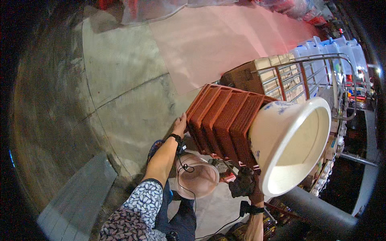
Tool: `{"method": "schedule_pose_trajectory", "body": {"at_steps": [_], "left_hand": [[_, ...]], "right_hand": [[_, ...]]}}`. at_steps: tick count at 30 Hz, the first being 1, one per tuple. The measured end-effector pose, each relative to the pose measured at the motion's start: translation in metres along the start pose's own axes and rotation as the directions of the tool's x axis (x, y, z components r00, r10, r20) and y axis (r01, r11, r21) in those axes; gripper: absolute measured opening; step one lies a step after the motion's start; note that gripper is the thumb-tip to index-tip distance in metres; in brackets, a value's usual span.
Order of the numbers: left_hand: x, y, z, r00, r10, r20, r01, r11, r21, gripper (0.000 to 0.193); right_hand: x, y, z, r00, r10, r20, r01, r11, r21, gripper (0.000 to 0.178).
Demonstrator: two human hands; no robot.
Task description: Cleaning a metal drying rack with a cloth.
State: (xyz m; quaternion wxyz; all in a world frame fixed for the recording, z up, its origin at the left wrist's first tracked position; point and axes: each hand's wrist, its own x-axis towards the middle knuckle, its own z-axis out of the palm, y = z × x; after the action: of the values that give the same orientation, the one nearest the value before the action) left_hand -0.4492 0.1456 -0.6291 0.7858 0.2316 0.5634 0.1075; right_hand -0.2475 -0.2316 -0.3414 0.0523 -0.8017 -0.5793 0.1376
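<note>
A stack of nested brown square flower pots lies tilted on its side in front of me. At its right end is a large cream-white round pot with blue decoration, its wide mouth facing right. My left hand is closed on the left end of the brown stack. From below, my right hand grips the stack's underside beside the white pot; its fingers are mostly hidden. Both wrists wear black bands with cables.
A pale pink round tub stands below the stack, near my legs. Beyond are a cardboard box, a metal rail rack and translucent plastic containers. A grey ribbed ramp lies at lower left on the concrete floor.
</note>
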Motion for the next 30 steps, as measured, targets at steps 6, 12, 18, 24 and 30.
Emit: {"method": "schedule_pose_trajectory", "body": {"at_steps": [6, 12, 18, 24, 30], "left_hand": [[0.007, -0.009, 0.027, 0.996, -0.077, -0.036, 0.077, 0.997, 0.008, 0.109], [-0.012, -0.032, 0.047, 0.996, 0.041, -0.073, -0.041, 0.999, -0.001, 0.088], [-0.040, -0.023, 0.071, 0.978, 0.046, -0.204, -0.052, 0.998, -0.026, 0.090], [-0.038, -0.029, 0.073, 0.981, 0.064, -0.182, -0.055, 0.997, 0.053, 0.092], [-0.032, -0.051, 0.067, 0.965, -0.003, -0.262, -0.002, 1.000, -0.018, 0.091]], "right_hand": [[0.024, 0.011, 0.001, 0.996, 0.007, 0.093, -0.009, 1.000, 0.021, 0.050], [0.054, 0.020, -0.011, 0.980, -0.067, 0.188, 0.055, 0.996, 0.067, 0.051], [0.081, 0.023, -0.039, 0.962, -0.083, 0.261, 0.071, 0.996, 0.056, 0.051], [0.095, 0.022, -0.048, 0.949, -0.064, 0.310, 0.043, 0.996, 0.074, 0.051], [0.102, 0.018, -0.050, 0.934, -0.025, 0.356, -0.019, 0.993, 0.119, 0.051]]}}
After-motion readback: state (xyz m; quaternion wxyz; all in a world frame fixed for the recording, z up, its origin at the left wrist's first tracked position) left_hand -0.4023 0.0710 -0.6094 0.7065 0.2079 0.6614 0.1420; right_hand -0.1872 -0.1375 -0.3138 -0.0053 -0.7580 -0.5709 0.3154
